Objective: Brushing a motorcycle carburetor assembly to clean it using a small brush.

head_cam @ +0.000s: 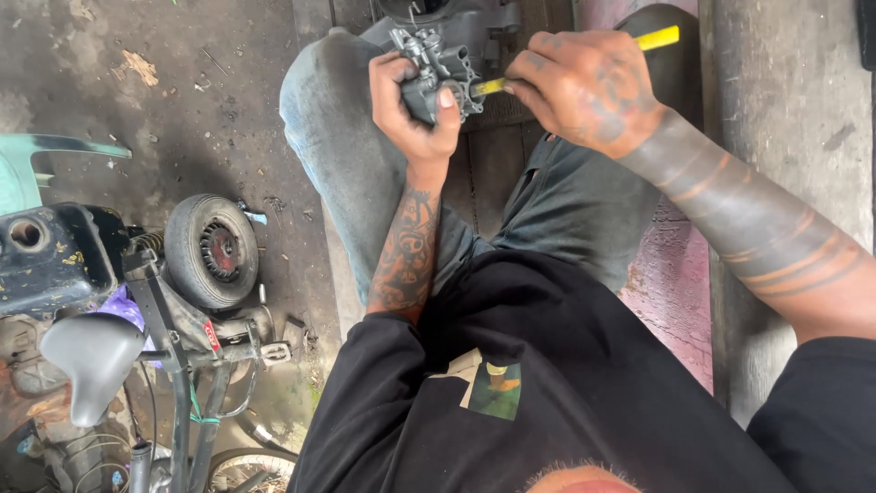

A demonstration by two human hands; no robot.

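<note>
- Head-camera view, looking straight down: a seated person is working a small grey metal carburettor (436, 73) held over the left knee (338, 119), near twelve o'clock in the frame.
- Left hand (415, 110) is gripping the carburettor from below, fingers wrapped round its body and the thumb pressing its near face.
- Right hand (584, 87) is closing its fingers round a yellow-handled screwdriver (659, 38), the thumb and forefinger pinching the shaft close to the part.
- Screwdriver's long axis is running roughly from two o'clock down toward nine o'clock, handle end out at the upper right, tip pointing left into the carburettor's right side; the tip itself is too small to make out.
- Carburettor is sitting roughly upright in the grip, its longer dimension running from twelve o'clock toward six o'clock; fine detail is hard to read.
- Judging by the pose, the step in hand is turning or probing a screw on the part's side; the next move seems to call for a steady left-hand grip and the tool kept in line with the screw.
- At eight o'clock, well apart on the dirty concrete floor (228, 91), a small wheel (212, 251), a grey saddle (91, 361) and a dark fuel tank (50, 256) are lying among frame parts.
</note>
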